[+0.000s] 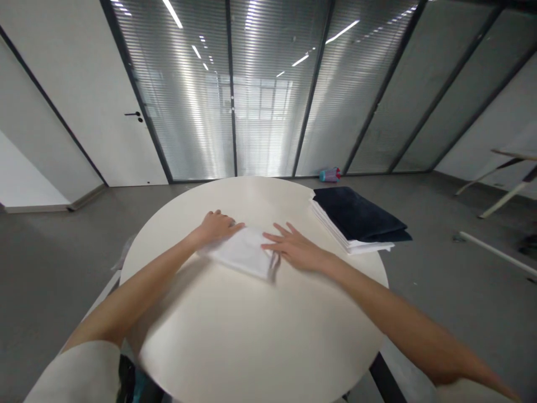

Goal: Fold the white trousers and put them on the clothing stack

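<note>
A white folded cloth (pixel 241 253) lies on the round white table (pixel 260 336), between my two hands. At its left end is my left hand (pixel 218 226), with the thumb stretched along the cloth's far edge; the other fingers are partly hidden. My right hand (pixel 296 246) rests at the cloth's right end with its fingers spread. The cloth's near right corner is blurred and looks slightly raised.
Toward the table's right rim sits a dark navy folded cloth (pixel 361 215) on top of a stack of white folded cloths (pixel 335 229). Beyond the table, a blue and pink object (pixel 329 174) lies on the floor by the glass partition (pixel 264 112).
</note>
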The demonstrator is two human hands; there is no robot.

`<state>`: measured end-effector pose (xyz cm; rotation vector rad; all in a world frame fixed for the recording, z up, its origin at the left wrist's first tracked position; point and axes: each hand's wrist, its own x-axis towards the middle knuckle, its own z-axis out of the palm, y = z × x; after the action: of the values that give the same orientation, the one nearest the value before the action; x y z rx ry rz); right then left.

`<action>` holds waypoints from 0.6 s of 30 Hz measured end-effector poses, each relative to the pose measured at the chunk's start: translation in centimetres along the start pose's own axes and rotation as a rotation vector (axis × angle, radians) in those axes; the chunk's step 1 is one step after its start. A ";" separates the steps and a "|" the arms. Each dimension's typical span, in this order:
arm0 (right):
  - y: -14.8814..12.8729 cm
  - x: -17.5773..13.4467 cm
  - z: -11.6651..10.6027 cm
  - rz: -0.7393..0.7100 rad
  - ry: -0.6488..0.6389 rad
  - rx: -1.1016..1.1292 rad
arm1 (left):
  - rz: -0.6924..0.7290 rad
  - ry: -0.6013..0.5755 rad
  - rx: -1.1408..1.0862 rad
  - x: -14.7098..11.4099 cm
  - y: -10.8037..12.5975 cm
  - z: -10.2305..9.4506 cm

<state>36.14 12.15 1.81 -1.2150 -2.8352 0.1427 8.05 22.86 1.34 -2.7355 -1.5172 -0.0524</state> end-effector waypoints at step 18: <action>-0.7 2.4 2.5 0.250 0.107 0.135 | 0.192 0.242 -0.223 -5.4 1.6 -0.5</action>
<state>33.80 13.27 -0.56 -1.4920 -2.5296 0.2651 6.54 17.38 1.66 -2.8943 -1.2503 -0.5600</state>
